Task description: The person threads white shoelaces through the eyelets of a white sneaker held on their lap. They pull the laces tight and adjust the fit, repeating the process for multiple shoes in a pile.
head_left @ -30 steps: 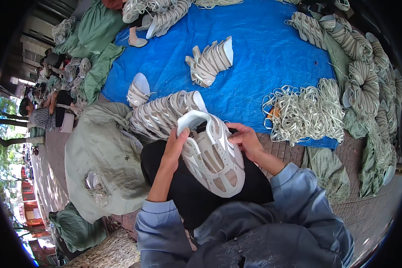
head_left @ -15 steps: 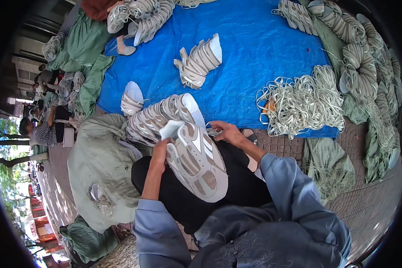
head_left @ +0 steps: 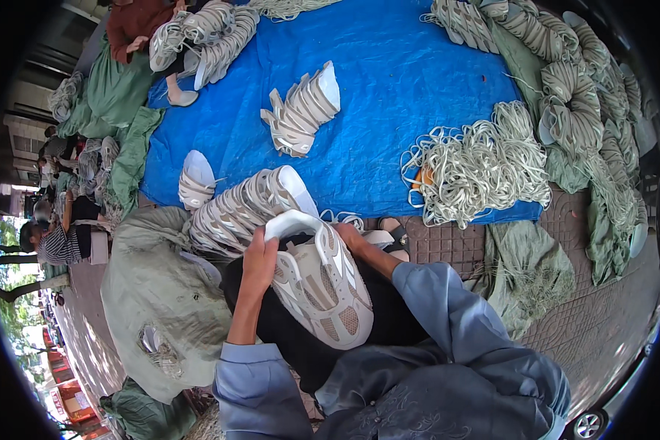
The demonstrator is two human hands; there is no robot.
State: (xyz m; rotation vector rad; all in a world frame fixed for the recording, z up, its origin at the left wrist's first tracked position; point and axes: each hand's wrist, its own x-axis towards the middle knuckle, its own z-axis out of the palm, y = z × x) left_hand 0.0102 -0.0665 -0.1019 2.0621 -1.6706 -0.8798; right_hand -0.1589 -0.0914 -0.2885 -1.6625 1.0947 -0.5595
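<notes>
Right hand (head_left: 352,239) partly hidden by shoe (head_left: 321,282); co-worker (head_left: 133,29) cut off

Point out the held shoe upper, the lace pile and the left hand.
Shoe upper (head_left: 330,299), head view: on its front half.
Lace pile (head_left: 480,170), head view: middle of the tangle.
Left hand (head_left: 258,262), head view: back of the hand.

The shoe upper (head_left: 323,292) is matt, perhaps synthetic, with mesh (head_left: 350,321); the tarp (head_left: 396,95), glossy plastic.

Soft, shaded daylight falls evenly on the shoe (head_left: 323,284) before me and the blue tarp (head_left: 389,88), whose creases carry a faint sheen. Glare partly bleaches the trees (head_left: 9,312) at far left. Fisheye distortion curves the paving (head_left: 565,312) toward black corners.
</notes>
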